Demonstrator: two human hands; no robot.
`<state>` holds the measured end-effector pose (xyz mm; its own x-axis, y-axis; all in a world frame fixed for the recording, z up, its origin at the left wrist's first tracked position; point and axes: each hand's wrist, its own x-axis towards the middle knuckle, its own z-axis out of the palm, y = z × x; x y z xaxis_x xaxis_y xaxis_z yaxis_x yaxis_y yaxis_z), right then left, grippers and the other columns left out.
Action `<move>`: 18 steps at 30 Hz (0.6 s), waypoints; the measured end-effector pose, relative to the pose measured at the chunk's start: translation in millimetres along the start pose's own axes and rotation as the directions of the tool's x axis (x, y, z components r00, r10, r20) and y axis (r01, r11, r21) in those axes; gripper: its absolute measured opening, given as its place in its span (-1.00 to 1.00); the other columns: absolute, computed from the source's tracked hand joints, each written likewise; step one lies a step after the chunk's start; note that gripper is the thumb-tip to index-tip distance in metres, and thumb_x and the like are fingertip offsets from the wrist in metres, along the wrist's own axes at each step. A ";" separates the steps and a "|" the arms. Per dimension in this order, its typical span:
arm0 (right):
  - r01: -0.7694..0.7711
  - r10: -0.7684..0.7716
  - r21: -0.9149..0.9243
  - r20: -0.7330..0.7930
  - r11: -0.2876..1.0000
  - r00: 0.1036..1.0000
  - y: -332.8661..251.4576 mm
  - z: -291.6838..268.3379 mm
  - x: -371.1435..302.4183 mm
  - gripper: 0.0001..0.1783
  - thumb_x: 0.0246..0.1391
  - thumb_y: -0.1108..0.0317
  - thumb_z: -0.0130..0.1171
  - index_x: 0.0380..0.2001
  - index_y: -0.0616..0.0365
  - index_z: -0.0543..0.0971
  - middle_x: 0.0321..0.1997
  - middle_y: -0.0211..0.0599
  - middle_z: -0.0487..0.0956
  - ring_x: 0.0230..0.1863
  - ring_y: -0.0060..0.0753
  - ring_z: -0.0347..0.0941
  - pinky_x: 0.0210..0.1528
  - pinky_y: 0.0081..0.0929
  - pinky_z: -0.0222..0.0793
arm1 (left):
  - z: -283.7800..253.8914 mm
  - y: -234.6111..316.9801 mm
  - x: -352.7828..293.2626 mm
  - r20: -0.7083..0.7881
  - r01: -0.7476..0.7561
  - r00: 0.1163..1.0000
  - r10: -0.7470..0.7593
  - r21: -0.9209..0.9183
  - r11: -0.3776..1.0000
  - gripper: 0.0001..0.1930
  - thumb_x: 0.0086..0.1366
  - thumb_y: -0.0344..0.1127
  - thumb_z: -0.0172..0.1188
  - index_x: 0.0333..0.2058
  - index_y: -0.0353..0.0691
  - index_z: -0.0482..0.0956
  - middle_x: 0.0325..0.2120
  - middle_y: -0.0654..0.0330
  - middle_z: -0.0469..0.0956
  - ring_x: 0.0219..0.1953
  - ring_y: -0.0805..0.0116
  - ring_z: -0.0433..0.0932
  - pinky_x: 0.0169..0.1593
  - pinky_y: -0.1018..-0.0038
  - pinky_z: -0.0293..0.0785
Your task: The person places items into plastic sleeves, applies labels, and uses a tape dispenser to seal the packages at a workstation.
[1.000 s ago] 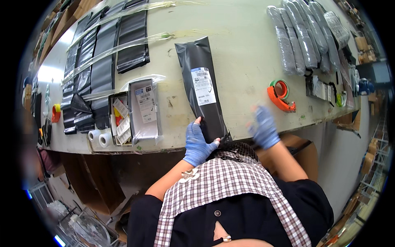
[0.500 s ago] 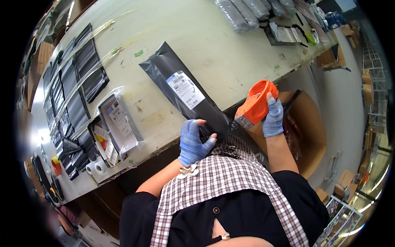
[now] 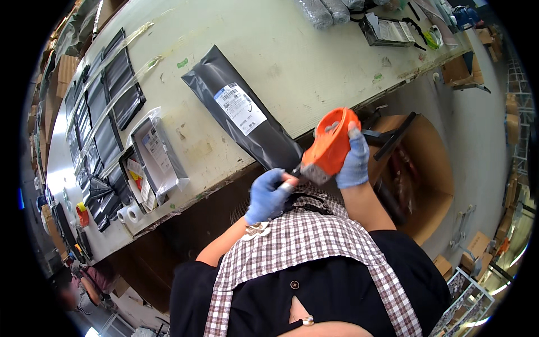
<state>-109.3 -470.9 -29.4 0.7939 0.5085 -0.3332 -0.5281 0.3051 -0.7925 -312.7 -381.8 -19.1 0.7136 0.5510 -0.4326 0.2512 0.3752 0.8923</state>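
Observation:
A long black plastic mailing bag with a white label lies slanting across the table, its near end reaching over the front edge. My left hand, in a blue fingertip-less glove, is closed at that near end, thumb and fingers pinching the dark plastic. In my right hand, gloved the same way, is an orange tape dispenser. Its grey front edge points down toward the bag's end, close to my left thumb. The exact contact between dispenser and bag is hard to make out.
Several taped black packages lie at the left, beside an open box and white rolls. Wrapped grey bundles and a tray of papers sit at the far right. A large cardboard box stands right of me.
My right hand has brought the dispenser left and down, against the bag's near end. My left hand has gone from spread fingers to a pinch there. The view has shifted slightly.

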 end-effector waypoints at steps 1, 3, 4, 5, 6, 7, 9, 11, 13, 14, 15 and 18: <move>0.053 -0.054 -0.019 -0.062 0.998 0.997 -3.5 -0.1 13.6 -0.57 0.21 0.05 0.19 -0.06 0.18 0.54 -0.20 -0.31 0.62 -0.19 -0.43 0.56 -0.08 -0.47 0.50 | -12.7 -2.4 -6.8 -0.021 0.026 0.999 -0.027 -0.048 0.999 -0.93 0.28 -0.43 0.29 -0.38 -0.27 0.60 -0.50 0.40 0.52 -0.43 0.67 0.41 -0.33 0.65 0.35; 0.014 -0.011 0.108 -0.026 0.994 1.000 -21.4 -4.8 39.2 -0.61 0.21 0.07 0.22 -0.08 0.14 0.55 -0.23 -0.41 0.60 -0.21 -0.53 0.52 -0.09 -0.54 0.46 | -33.9 -15.9 -26.0 -0.078 0.010 0.997 -0.006 0.059 0.998 -0.93 0.28 -0.45 0.26 -0.40 -0.27 0.59 -0.51 0.40 0.51 -0.46 0.69 0.38 -0.37 0.67 0.31; 0.079 -0.077 0.030 -0.064 0.996 0.995 -15.0 -0.9 46.8 -0.63 0.22 0.09 0.22 -0.09 0.14 0.55 -0.24 -0.43 0.59 -0.22 -0.56 0.50 -0.09 -0.55 0.45 | -41.0 -26.7 -30.2 -0.126 0.066 0.990 -0.060 0.045 0.997 -0.91 0.29 -0.44 0.26 -0.41 -0.26 0.58 -0.51 0.40 0.51 -0.46 0.69 0.38 -0.37 0.66 0.31; 0.144 -0.150 -0.060 -0.103 0.988 0.983 -3.8 0.4 51.9 -0.64 0.22 0.10 0.23 -0.09 0.14 0.55 -0.24 -0.46 0.58 -0.23 -0.59 0.49 -0.10 -0.56 0.44 | -43.1 -33.8 -30.3 -0.166 0.124 0.979 -0.118 0.023 0.992 -0.90 0.29 -0.44 0.26 -0.42 -0.25 0.57 -0.51 0.41 0.51 -0.46 0.69 0.38 -0.37 0.65 0.31; 0.203 -0.224 -0.152 -0.136 0.967 0.965 8.0 -4.3 55.7 -0.66 0.22 0.12 0.23 -0.09 0.14 0.55 -0.25 -0.49 0.57 -0.24 -0.62 0.47 -0.10 -0.58 0.43 | -45.2 -38.6 -22.5 -0.224 0.142 0.967 -0.120 0.081 0.987 -0.88 0.30 -0.41 0.26 -0.44 -0.24 0.56 -0.53 0.42 0.51 -0.46 0.69 0.38 -0.36 0.64 0.31; 0.294 -0.327 -0.305 -0.063 0.906 0.943 26.3 -17.2 60.2 -0.68 0.23 0.20 0.25 -0.09 0.17 0.52 -0.22 -0.51 0.54 -0.22 -0.67 0.42 -0.10 -0.59 0.40 | -46.9 -49.1 -10.5 -0.247 0.095 0.968 -0.050 0.174 0.980 -0.87 0.31 -0.36 0.27 -0.40 -0.27 0.61 -0.57 0.38 0.50 -0.51 0.65 0.35 -0.40 0.60 0.33; 0.400 -0.436 -0.434 0.017 0.807 0.900 48.5 -13.8 54.3 -0.67 0.22 0.23 0.25 -0.08 0.22 0.51 -0.18 -0.47 0.54 -0.19 -0.65 0.42 -0.08 -0.59 0.40 | -47.7 -90.6 15.0 -0.254 0.128 0.963 -0.091 0.134 0.983 -0.85 0.31 -0.33 0.26 -0.39 -0.29 0.60 -0.57 0.35 0.52 -0.52 0.61 0.40 -0.41 0.58 0.36; 0.440 -0.505 -0.517 0.018 0.734 0.863 66.7 -8.6 42.0 -0.61 0.22 0.24 0.25 -0.01 0.26 0.46 -0.15 -0.40 0.55 -0.16 -0.58 0.44 -0.05 -0.56 0.41 | -39.0 -89.5 34.6 -0.245 0.298 0.933 -0.264 0.115 0.948 -0.80 0.30 -0.29 0.28 -0.26 -0.33 0.63 -0.49 0.25 0.62 -0.42 0.51 0.53 -0.28 0.54 0.46; 0.404 -0.480 -0.509 -0.021 0.760 0.877 70.7 -6.2 33.5 -0.59 0.22 0.23 0.26 0.00 0.26 0.45 -0.15 -0.39 0.55 -0.16 -0.58 0.44 -0.05 -0.53 0.42 | -44.8 -112.0 44.9 -0.238 0.288 0.944 -0.231 0.246 0.925 -0.75 0.30 -0.24 0.26 -0.18 -0.32 0.63 -0.35 0.09 0.67 -0.30 0.32 0.62 -0.19 0.42 0.53; 0.395 -0.469 -0.514 -0.017 0.762 0.883 71.6 -12.2 35.0 -0.59 0.22 0.23 0.26 -0.01 0.26 0.45 -0.15 -0.39 0.54 -0.17 -0.58 0.44 -0.06 -0.53 0.42 | -40.4 -89.9 41.1 -0.216 0.243 0.964 -0.157 0.472 0.847 -0.73 0.30 -0.24 0.25 -0.15 -0.31 0.62 -0.30 0.05 0.66 -0.26 0.24 0.62 -0.14 0.37 0.53; 0.386 -0.459 -0.518 -0.013 0.763 0.888 72.8 -20.1 37.2 -0.60 0.22 0.23 0.27 -0.02 0.26 0.45 -0.15 -0.39 0.54 -0.17 -0.58 0.43 -0.06 -0.53 0.43 | -38.5 -65.3 31.3 -0.174 0.183 0.981 -0.087 0.671 0.719 -0.72 0.31 -0.23 0.23 -0.12 -0.30 0.61 -0.25 0.01 0.65 -0.21 0.16 0.63 -0.10 0.31 0.54; 0.393 -0.463 -0.505 -0.015 0.769 0.886 71.2 -15.7 37.8 -0.61 0.22 0.23 0.27 -0.04 0.25 0.46 -0.17 -0.40 0.54 -0.20 -0.59 0.43 -0.08 -0.53 0.43 | -50.9 0.1 3.4 0.024 -0.066 0.993 0.112 0.921 0.385 -0.57 0.21 -0.22 0.29 0.03 -0.25 0.55 -0.21 -0.04 0.60 -0.16 -0.03 0.58 -0.04 0.17 0.50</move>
<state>-112.2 -442.6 -106.5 0.9527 0.2970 0.0638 0.0582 0.0275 -0.9979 -343.5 -342.0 -27.1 0.7528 0.5716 -0.3265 0.6518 -0.5779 0.4911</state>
